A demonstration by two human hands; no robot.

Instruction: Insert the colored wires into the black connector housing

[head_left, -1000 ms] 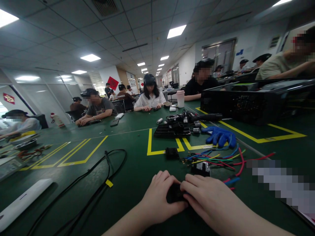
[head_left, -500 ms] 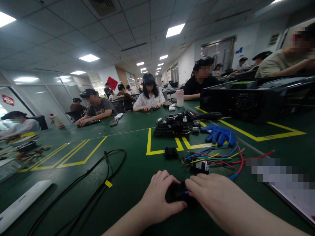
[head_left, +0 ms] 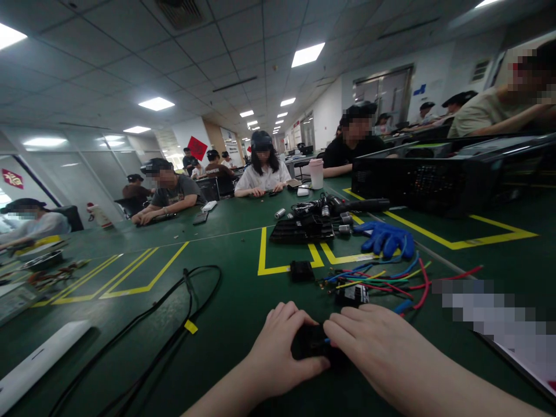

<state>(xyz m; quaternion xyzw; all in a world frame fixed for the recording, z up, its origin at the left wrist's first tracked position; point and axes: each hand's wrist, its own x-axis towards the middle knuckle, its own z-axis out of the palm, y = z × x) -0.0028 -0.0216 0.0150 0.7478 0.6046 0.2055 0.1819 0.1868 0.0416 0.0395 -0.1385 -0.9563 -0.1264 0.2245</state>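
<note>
My left hand point(head_left: 284, 341) curls around a small black part point(head_left: 306, 343) on the green table, thumb on the near side and fingers on the far side. My right hand point(head_left: 371, 341) is closed in a pinch at the part's right side. A thin blue wire-like piece point(head_left: 326, 341) shows between its fingertips and the part; the rest is hidden by the hand. Just beyond lie a bundle of coloured wires point(head_left: 386, 279), a black labelled block point(head_left: 353, 293) and a small black block point(head_left: 301, 271).
A blue glove point(head_left: 388, 238) and a heap of black parts point(head_left: 304, 226) lie farther back. Black cables point(head_left: 167, 301) and a white bar point(head_left: 43, 362) are at left. A black case point(head_left: 412, 179) stands at right, near a pixelated sheet point(head_left: 499, 330). Several people sit around.
My right hand has shifted slightly left toward the black part, still pinching. My left hand keeps its hold. The blue-sleeved end beside my right wrist has moved a little up and left.
</note>
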